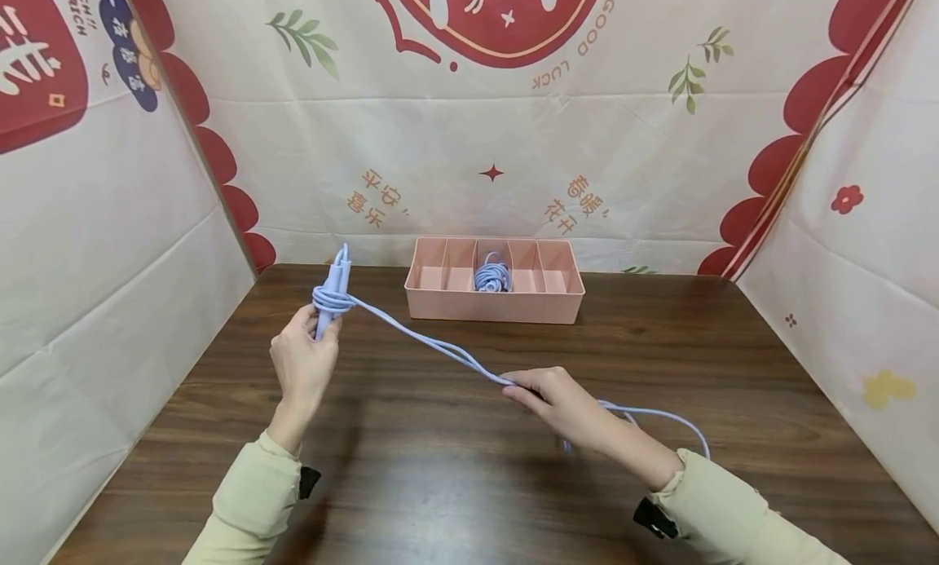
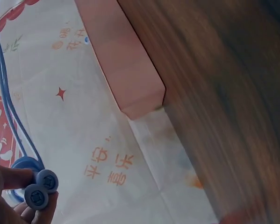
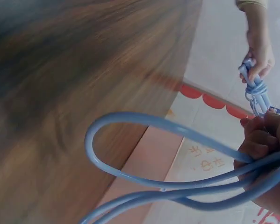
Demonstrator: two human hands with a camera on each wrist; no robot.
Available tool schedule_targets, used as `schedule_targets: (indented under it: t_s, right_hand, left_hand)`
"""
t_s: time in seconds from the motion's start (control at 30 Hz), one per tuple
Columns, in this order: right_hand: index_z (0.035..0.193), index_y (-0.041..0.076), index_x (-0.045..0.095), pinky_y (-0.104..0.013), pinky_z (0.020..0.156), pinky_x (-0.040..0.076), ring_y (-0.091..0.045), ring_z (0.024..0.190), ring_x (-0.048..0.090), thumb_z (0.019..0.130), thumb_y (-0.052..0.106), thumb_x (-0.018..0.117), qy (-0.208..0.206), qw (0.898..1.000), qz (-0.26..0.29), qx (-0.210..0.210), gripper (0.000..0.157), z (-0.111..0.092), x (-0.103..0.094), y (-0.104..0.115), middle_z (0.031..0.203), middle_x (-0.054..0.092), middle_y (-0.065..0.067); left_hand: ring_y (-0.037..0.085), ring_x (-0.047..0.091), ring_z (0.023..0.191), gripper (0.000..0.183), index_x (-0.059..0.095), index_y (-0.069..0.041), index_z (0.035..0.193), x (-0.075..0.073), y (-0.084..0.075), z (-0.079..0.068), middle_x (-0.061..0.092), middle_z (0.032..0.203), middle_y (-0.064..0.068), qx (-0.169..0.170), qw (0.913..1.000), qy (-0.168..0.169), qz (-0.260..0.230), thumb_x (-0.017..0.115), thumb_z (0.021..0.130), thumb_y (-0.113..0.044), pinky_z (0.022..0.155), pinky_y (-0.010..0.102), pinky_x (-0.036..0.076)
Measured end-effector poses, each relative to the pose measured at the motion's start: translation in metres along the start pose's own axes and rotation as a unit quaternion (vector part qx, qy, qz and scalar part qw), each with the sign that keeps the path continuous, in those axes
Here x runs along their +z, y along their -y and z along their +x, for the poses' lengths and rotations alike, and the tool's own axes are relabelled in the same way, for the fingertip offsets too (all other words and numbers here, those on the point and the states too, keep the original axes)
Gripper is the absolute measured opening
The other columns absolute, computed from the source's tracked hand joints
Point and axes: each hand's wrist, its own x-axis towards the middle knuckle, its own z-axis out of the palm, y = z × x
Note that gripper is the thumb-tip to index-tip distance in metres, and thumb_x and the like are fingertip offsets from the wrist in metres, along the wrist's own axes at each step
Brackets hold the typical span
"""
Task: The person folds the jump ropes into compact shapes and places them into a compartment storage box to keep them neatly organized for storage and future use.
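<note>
The left hand (image 1: 304, 361), up in the air in front of the pink box (image 1: 495, 292) and off to its left, has its fingers curled around two blue handles (image 1: 333, 292) with blue rope (image 1: 429, 345) wrapped on them. The right hand (image 1: 557, 402), nearer than the box, pinches the loose rope, so the winding looks half done and more loops likely come next. The rope's tail hides behind the right wrist, and a blue bundle (image 1: 492, 276) sits in the box's middle slot.

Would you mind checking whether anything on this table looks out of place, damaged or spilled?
Nothing stands out. The left hand grips the skipping rope handles, the right hand pinches the rope, and the pink organizer sits square with another coiled rope inside.
</note>
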Motion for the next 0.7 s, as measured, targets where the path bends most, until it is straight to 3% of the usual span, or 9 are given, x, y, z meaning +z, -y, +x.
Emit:
schedule_targets:
  t_s: [0.07,0.13,0.23,0.3,0.37,0.43,0.53,0.63,0.7]
  right_hand:
    - [0.105,0.007,0.065,-0.02,0.056,0.043,-0.001,0.063,0.047,0.09,0.016,0.055,-0.011,0.996,-0.073,-0.042,0.02,-0.004,0.0,0.001,0.074,0.058,0.007]
    - [0.102,0.008,0.065,-0.018,0.056,0.044,0.0,0.063,0.05,0.088,0.015,0.058,-0.028,0.983,-0.155,-0.092,0.017,-0.008,0.0,0.003,0.077,0.06,0.008]
    - [0.098,0.008,0.063,-0.016,0.048,0.04,0.0,0.057,0.048,0.085,0.016,0.062,-0.049,0.95,-0.257,-0.17,0.016,-0.013,-0.003,0.007,0.072,0.055,0.007]
    - [0.097,0.008,0.062,-0.017,0.047,0.04,-0.003,0.056,0.048,0.084,0.014,0.061,-0.057,0.922,-0.314,-0.218,0.015,-0.014,-0.008,0.01,0.074,0.053,0.005]
    - [0.097,0.006,0.061,-0.02,0.048,0.042,-0.007,0.061,0.052,0.084,0.011,0.056,-0.067,0.894,-0.356,-0.265,0.016,-0.013,-0.014,0.015,0.079,0.053,0.002]
    - [0.097,0.004,0.061,-0.021,0.051,0.044,-0.011,0.064,0.053,0.09,0.006,0.044,-0.081,0.87,-0.376,-0.31,0.018,-0.012,-0.022,0.019,0.083,0.053,-0.001]
    - [0.097,0.002,0.06,-0.02,0.052,0.043,-0.012,0.066,0.05,0.096,0.0,0.029,-0.114,0.846,-0.372,-0.365,0.031,-0.01,-0.032,0.026,0.082,0.052,-0.003]
    - [0.095,0.001,0.061,-0.02,0.053,0.043,-0.012,0.065,0.047,0.096,-0.002,0.028,-0.152,0.831,-0.344,-0.41,0.034,-0.007,-0.04,0.034,0.08,0.052,-0.002]
    - [0.095,0.001,0.062,-0.02,0.054,0.044,-0.012,0.064,0.049,0.094,-0.005,0.032,-0.175,0.823,-0.332,-0.427,0.03,-0.003,-0.044,0.039,0.079,0.055,-0.003]
  left_hand:
    - [0.029,0.056,0.051,0.019,0.065,0.002,0.092,-0.002,0.001,0.0,0.068,0.07,0.013,0.016,0.9997,0.008,0.017,0.067,0.075,-0.008,0.049,0.044,0.037]
    - [0.027,0.049,0.046,0.019,0.065,0.002,0.09,-0.004,0.002,0.0,0.064,0.062,0.012,0.034,0.9984,0.023,0.04,0.067,0.075,-0.008,0.046,0.043,0.035]
    - [0.026,0.04,0.043,0.012,0.062,0.002,0.082,-0.007,0.001,-0.001,0.052,0.052,0.009,0.053,0.9925,0.069,0.086,0.066,0.075,-0.007,0.042,0.044,0.034]
    - [0.027,0.04,0.043,0.009,0.059,0.0,0.075,-0.009,-0.001,-0.002,0.045,0.049,0.008,0.056,0.9839,0.114,0.126,0.065,0.073,-0.006,0.041,0.045,0.034]
    - [0.03,0.044,0.044,0.011,0.054,-0.002,0.067,-0.011,-0.005,-0.004,0.043,0.049,0.008,0.057,0.9691,0.168,0.171,0.065,0.07,-0.003,0.041,0.046,0.036]
    - [0.033,0.05,0.047,0.014,0.052,-0.004,0.062,-0.013,-0.01,-0.008,0.047,0.05,0.009,0.061,0.9488,0.223,0.215,0.066,0.064,-0.003,0.042,0.047,0.039]
    - [0.034,0.055,0.05,0.015,0.053,-0.004,0.058,-0.014,-0.02,-0.016,0.055,0.054,0.012,0.091,0.9173,0.284,0.264,0.068,0.058,-0.003,0.043,0.045,0.043]
    - [0.031,0.055,0.048,0.019,0.052,-0.006,0.055,-0.014,-0.029,-0.028,0.056,0.054,0.012,0.146,0.8977,0.298,0.29,0.07,0.057,-0.002,0.04,0.041,0.043]
    - [0.028,0.054,0.045,0.023,0.049,-0.009,0.051,-0.013,-0.035,-0.037,0.055,0.051,0.009,0.19,0.8915,0.285,0.296,0.069,0.057,0.0,0.037,0.038,0.042]
